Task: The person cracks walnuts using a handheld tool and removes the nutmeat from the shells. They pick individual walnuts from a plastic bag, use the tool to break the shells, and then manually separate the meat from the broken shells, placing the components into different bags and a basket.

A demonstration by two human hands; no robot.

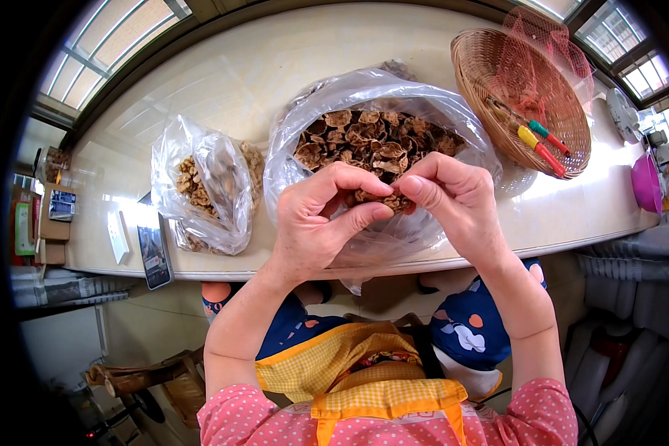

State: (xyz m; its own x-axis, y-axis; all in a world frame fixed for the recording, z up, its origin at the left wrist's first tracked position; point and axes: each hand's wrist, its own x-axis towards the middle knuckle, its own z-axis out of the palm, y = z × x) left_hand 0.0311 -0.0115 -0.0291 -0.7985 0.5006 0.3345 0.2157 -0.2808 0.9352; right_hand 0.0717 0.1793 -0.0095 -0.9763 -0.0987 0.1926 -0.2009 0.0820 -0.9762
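Both hands meet over the near edge of a large clear plastic bag (286, 175) full of broken brown walnut shells (353, 141). Between their fingertips is a brown walnut piece (385, 199), partly hidden by the fingers. My left hand (316, 212) pinches it with thumb and forefinger, the other fingers curled. From the right, my right hand (457, 197) grips the same piece with thumb and forefinger. To the left stands a smaller clear bag (227, 186) holding pale walnut kernels (193, 186).
A wicker basket (476, 104) at the far right holds red netting (528, 63) and tools with yellow-red (541, 150) and green-red handles (548, 137). At the left, a phone (154, 249) rests beside a white slab (117, 236). A magenta bowl (647, 182) sits at the table's right end.
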